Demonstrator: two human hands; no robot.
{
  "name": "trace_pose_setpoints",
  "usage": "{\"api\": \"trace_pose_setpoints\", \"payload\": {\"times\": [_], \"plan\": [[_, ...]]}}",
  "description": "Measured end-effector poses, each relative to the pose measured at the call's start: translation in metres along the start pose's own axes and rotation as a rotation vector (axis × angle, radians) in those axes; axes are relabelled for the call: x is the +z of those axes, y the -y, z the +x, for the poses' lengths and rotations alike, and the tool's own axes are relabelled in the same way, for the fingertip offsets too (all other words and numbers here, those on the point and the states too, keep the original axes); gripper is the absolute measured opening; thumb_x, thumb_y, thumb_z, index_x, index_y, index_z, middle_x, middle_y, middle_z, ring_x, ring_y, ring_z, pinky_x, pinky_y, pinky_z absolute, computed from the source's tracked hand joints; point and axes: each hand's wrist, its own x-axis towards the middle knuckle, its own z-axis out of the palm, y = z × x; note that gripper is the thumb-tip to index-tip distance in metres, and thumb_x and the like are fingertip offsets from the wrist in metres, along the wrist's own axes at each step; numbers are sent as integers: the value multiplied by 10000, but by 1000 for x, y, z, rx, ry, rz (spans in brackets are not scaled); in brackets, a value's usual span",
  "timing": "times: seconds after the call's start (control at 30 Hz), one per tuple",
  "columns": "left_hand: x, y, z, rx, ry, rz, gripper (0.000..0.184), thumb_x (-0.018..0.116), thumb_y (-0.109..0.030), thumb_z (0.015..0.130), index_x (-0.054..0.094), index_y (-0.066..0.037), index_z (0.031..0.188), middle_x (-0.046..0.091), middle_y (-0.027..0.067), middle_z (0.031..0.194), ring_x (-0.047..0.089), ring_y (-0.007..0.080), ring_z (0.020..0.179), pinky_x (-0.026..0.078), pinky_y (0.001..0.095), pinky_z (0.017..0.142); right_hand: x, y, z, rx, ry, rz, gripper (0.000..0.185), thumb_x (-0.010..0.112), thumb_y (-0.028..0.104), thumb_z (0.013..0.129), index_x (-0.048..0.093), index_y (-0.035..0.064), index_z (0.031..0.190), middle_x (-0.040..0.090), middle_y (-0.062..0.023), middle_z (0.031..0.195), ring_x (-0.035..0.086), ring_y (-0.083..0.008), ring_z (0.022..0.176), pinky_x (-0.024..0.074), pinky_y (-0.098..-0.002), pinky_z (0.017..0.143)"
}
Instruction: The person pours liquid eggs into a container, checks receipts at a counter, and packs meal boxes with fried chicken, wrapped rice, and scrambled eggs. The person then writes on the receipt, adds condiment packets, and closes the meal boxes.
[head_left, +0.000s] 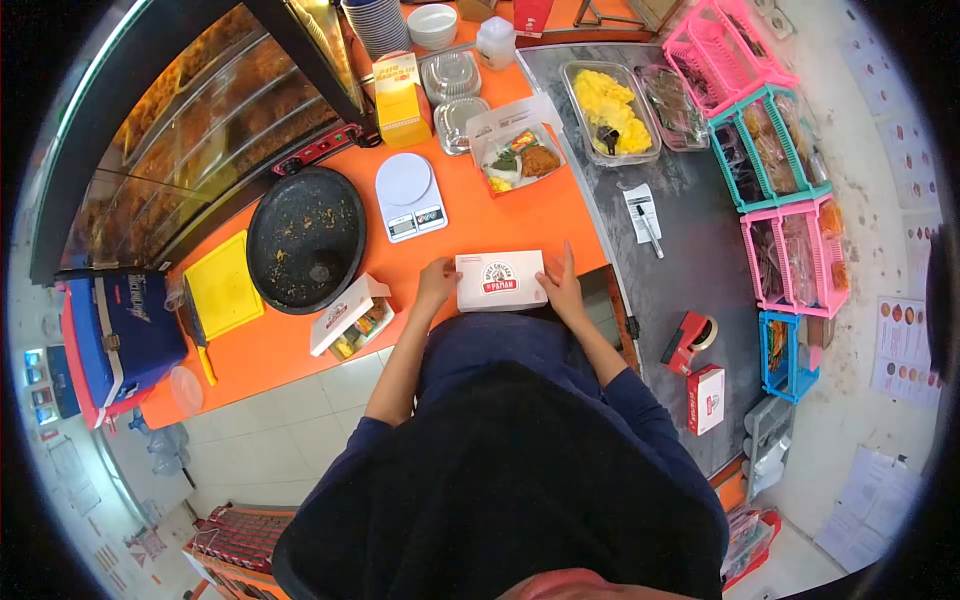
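A closed white cardboard meal box (478, 293) with a red and black chicken logo lies at the orange counter's front edge, right before my body. My left hand (436, 284) grips its left side, fingers curled at the edge. On the right side, my right hand (564, 290) holds the box with the thumb at the lid's edge, while one finger points away from me. An open meal box (538, 184) with fried chicken, greens and a sachet stands farther back. Left of my left hand, another meal box (345, 312) is partly open, food showing inside.
Behind the boxes sits a white kitchen scale (407, 195). A round black stone dish (306, 240), a yellow cutting board (222, 285) and a knife (204, 352) occupy the left. On the grey counter are a tub of yellow food (612, 115), a marker (650, 232) and a tape dispenser (688, 342).
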Motion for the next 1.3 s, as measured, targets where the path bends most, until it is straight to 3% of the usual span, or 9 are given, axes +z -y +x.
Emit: {"api": "trace_pose_setpoints", "payload": {"times": [0.07,0.17,0.23,0.43,0.63,0.7,0.77,1.1,1.3], "plan": [[2,-2,-1,37,57,-4,655,768,-200,695,494,-12,1259,526,218,1246,502,340,1178,404,482,959,-5,8,1,-499,55,-618,1010,764,322,710,114,181,1471,317,-238,1403,337,-371,1298,298,-548,1043],[-16,-74,-39,464,93,641,837,752,-364,702,357,-119,1397,325,211,1413,318,387,1305,287,526,1043,-1,73,-5,-516,491,-1108,1112,798,476,563,174,282,1462,220,-189,1455,246,-384,1329,166,-695,1016],[-21,-90,-41,528,395,820,1008,744,-489,660,221,-165,1458,94,228,1489,88,426,1375,108,561,1103,1,64,6,-524,562,-1180,1132,789,520,534,177,298,1461,228,-183,1454,249,-380,1331,142,-717,999],[-1,-45,-28,905,140,924,1069,718,-583,622,202,-177,1466,85,283,1479,82,454,1370,96,610,1087,5,38,18,-735,554,-1270,1004,677,624,612,198,348,1450,238,-185,1447,217,-374,1347,111,-744,982],[46,-60,-26,687,15,850,1081,632,-666,650,202,-83,1452,286,333,1357,237,508,1280,104,601,1088,17,51,-7,-750,184,-1272,637,575,474,837,391,211,1387,333,-177,1398,361,-335,1266,267,-639,979],[60,-64,-18,637,-31,879,1080,625,-665,657,204,-57,1445,306,343,1335,252,507,1271,104,608,1083,17,29,-18,-346,-91,-444,328,533,336,903,633,137,1143,548,-130,1136,540,-249,1030,437,-448,831],[71,-70,-16,568,-134,823,1062,608,-659,677,212,-24,1430,338,348,1301,288,502,1249,115,615,1074,17,15,-35,-87,-42,-251,252,535,303,906,673,111,995,557,-83,975,544,-192,894,433,-364,745],[77,-76,-16,515,-133,880,1073,661,-613,654,201,-47,1441,313,334,1335,283,474,1262,119,610,1071,25,14,-21,762,53,-67,356,616,386,854,697,43,802,467,36,582,462,-84,487,438,-245,451],[54,-93,-17,608,-15,745,1047,705,-581,637,239,-91,1436,322,278,1327,311,425,1248,187,595,1009,-3,-66,7,263,194,-110,289,679,299,823,687,11,805,642,-64,660,616,-124,521,474,-242,444]]}}
